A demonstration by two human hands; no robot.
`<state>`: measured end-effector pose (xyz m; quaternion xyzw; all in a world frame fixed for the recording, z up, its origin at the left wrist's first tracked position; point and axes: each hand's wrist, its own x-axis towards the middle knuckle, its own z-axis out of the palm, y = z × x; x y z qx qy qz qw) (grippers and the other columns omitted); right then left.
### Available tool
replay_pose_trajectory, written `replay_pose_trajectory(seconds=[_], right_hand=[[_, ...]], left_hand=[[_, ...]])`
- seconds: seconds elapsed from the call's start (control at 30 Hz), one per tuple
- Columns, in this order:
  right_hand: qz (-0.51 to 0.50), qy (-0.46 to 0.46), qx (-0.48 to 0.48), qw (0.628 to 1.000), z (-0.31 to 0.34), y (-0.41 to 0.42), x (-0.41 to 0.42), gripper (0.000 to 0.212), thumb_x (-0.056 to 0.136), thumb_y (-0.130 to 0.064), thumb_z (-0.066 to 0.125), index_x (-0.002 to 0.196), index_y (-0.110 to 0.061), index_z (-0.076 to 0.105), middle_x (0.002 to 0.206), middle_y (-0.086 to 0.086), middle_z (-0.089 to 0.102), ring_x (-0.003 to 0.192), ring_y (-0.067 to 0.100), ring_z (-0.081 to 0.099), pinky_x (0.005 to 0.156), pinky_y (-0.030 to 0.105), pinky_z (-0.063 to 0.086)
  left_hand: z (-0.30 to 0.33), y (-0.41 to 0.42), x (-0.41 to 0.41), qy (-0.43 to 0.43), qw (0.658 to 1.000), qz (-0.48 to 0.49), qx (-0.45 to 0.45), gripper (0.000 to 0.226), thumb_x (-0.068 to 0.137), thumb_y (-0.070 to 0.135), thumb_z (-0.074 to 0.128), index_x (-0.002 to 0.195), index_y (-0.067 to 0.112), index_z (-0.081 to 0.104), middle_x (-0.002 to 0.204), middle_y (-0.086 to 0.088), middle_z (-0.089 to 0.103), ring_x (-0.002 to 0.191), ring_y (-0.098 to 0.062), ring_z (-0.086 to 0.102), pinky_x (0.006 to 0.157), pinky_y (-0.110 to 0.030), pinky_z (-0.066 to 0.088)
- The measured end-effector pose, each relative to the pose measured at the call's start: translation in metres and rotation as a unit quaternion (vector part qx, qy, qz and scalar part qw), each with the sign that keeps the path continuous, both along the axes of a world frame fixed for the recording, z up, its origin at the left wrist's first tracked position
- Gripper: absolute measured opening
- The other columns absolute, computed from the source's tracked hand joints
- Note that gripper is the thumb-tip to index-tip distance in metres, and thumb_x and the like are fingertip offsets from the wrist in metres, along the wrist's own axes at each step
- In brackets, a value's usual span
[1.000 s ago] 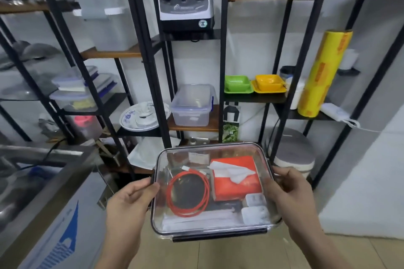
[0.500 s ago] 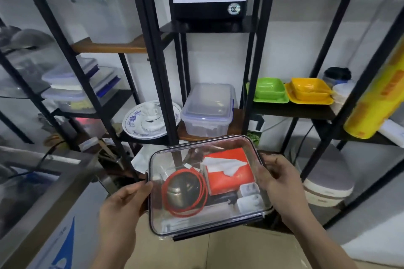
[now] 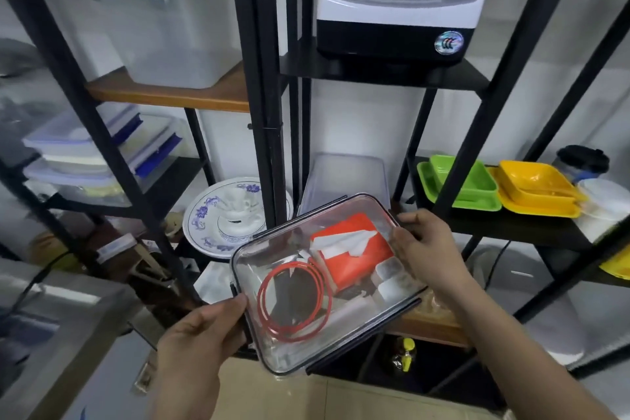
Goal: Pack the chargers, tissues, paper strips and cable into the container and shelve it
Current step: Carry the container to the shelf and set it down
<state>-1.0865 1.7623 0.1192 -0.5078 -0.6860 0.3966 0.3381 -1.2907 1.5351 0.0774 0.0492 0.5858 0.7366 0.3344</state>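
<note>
I hold a clear lidded container (image 3: 289, 356) tilted in front of a black shelf rack. My left hand (image 3: 201, 334) grips its near left edge and my right hand (image 3: 426, 245) grips its far right edge. Through the lid I see a coiled red cable (image 3: 293, 300), an orange tissue pack (image 3: 354, 259) with a white tissue sticking out, two white chargers (image 3: 392, 281) and pale paper strips (image 3: 347, 312) along the near side.
Behind the container, a second clear lidded box (image 3: 344, 177) sits on a wooden shelf. A blue-patterned plate (image 3: 204, 215) lies left of it. Green (image 3: 460, 184) and yellow trays (image 3: 535, 187) sit on the right shelf, a blender base (image 3: 399, 0) above. Black uprights (image 3: 266, 95) divide the bays.
The view has come closer to the rack. The container has risen and tilted, its far right corner now higher, toward the shelf with the clear box.
</note>
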Motion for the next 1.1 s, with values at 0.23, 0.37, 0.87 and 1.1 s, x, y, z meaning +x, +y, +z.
replay_pose_trajectory(seconds=[0.23, 0.37, 0.87, 1.1], right_hand=[[0.049, -0.113, 0.031, 0.992, 0.016, 0.064, -0.035, 0.016, 0.089, -0.021, 0.055, 0.103, -0.021, 0.064, 0.095, 0.001, 0.07, 0.083, 0.023, 0.067, 0.076, 0.036, 0.053], [0.074, -0.137, 0.006, 0.988, 0.025, 0.095, -0.056, 0.022, 0.088, -0.02, 0.05, 0.104, -0.02, 0.065, 0.092, 0.005, 0.073, 0.072, 0.022, 0.067, 0.063, 0.026, 0.048], [0.122, -0.266, 0.014, 0.956, 0.032, 0.163, -0.114, 0.026, 0.084, -0.015, 0.048, 0.104, -0.008, 0.063, 0.103, 0.011, 0.068, 0.094, 0.03, 0.063, 0.077, 0.032, 0.052], [0.126, -0.294, 0.021, 0.947, 0.03, 0.178, -0.135, 0.022, 0.085, -0.008, 0.045, 0.1, -0.005, 0.06, 0.098, 0.013, 0.066, 0.086, 0.031, 0.065, 0.064, 0.032, 0.051]], left_hand=[[0.002, 0.031, 0.005, -0.038, 0.999, 0.027, -0.012, 0.015, 0.074, 0.001, 0.079, 0.081, 0.0, 0.066, 0.072, -0.02, 0.069, 0.059, -0.025, 0.066, 0.053, -0.026, 0.058], [0.005, 0.05, 0.012, -0.072, 0.997, 0.028, -0.016, 0.028, 0.072, -0.005, 0.078, 0.097, -0.002, 0.065, 0.079, -0.021, 0.072, 0.059, -0.025, 0.07, 0.066, -0.036, 0.062], [-0.003, 0.109, 0.036, -0.112, 0.993, -0.021, 0.011, 0.04, 0.066, -0.004, 0.08, 0.1, -0.015, 0.061, 0.097, -0.029, 0.072, 0.075, -0.026, 0.072, 0.061, -0.028, 0.061], [-0.004, 0.131, 0.041, -0.125, 0.991, -0.039, 0.005, 0.032, 0.07, -0.008, 0.078, 0.092, -0.001, 0.056, 0.1, -0.034, 0.069, 0.084, -0.032, 0.071, 0.065, -0.032, 0.063]])
